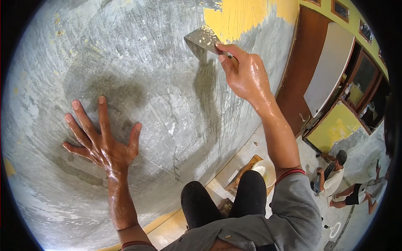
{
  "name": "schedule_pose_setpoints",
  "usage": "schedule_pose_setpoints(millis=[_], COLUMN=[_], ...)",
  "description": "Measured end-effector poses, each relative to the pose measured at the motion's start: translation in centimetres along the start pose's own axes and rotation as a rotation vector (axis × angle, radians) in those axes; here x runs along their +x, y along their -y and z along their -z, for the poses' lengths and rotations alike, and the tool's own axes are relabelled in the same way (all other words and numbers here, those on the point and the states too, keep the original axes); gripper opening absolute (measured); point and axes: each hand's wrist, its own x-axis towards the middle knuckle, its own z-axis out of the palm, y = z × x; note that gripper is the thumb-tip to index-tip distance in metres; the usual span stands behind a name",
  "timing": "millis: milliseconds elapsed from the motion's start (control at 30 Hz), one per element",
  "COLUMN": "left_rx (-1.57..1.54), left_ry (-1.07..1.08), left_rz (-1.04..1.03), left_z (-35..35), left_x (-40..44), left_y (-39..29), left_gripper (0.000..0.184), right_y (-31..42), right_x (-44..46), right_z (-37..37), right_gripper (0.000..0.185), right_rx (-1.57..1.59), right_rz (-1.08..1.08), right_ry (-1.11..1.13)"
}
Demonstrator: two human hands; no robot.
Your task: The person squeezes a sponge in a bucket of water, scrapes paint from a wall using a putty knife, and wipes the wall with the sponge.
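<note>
My right hand grips a wide metal scraper, its thumb and fingers closed at the near end. Bits of yellow paint cling to the blade, which lies against the wall at the lower edge of a yellow paint patch. Most of the wall is bare, scratched grey. My left hand is spread on the wall at the left, fingers apart and holding nothing. A damp dark stain surrounds its fingertips. The scraper's handle is mostly hidden by my right hand.
Below me stand a white bucket and a small wooden stool, near my knees. Two people, one in a white shirt, are on the floor at the right. Beyond are a brown door and a white panel.
</note>
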Motion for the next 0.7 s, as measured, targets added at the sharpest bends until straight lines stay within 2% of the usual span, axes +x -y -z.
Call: schedule_pose_setpoints(millis=[67, 133, 200, 267, 300, 433, 500, 567, 633, 667, 700], left_rx=[0.009, -0.058, -0.059, -0.066, -0.039, 0.001, -0.017, -0.03, -0.032, -0.029, -0.031], left_ry=[0.007, 0.006, -0.002, -0.001, -0.002, -0.002, -0.002, 0.009, -0.001, 0.002, -0.008], left_rz=[-0.006, 0.012, 0.003, 0.001, -0.007, -0.009, -0.003, -0.002, 0.0, -0.012, -0.012], left_z=[0.1, -0.2, -0.2, -0.1, 0.0, 0.3, 0.1, 0.0, 0.0, 0.0, 0.0], left_x=[0.0, 0.0, 0.2, -0.1, -0.1, 0.0, 0.0, -0.2, -0.1, -0.1, 0.0], left_y=[0.0, 0.0, 0.1, -0.1, 0.0, -0.1, -0.1, 0.0, -0.1, -0.1, -0.2], left_gripper=[0.092, 0.084, 0.085, 0.085, 0.088, 0.091, 0.088, 0.084, 0.086, 0.086, 0.087], right_y=[0.3, 0.2, 0.1, -0.5, 0.2, -3.1, -1.9, 0.8, 1.2, 2.8, 2.5], right_x=[0.9, 3.2, 3.8, 2.4, 0.8, -3.7, -1.4, 3.3, 7.6, 8.6, 8.2], right_z=[0.2, 0.2, 0.6, 0.3, 0.7, -3.8, -3.3, -0.8, 0.9, 3.7, 3.5], right_gripper=[0.022, 0.026, 0.026, 0.027, 0.023, 0.024, 0.025, 0.026, 0.026, 0.039, 0.032], right_rx=[-0.015, -0.024, -0.041, -0.043, -0.056, 0.083, 0.017, 0.003, -0.06, -0.009, -0.061], right_rz=[-0.056, 0.102, 0.094, 0.101, -0.034, 0.077, 0.092, 0.014, 0.173, 0.041, 0.086], right_ry=[0.041, -0.117, -0.111, -0.062, 0.063, -0.086, -0.144, -0.129, -0.284, -0.088, -0.113])
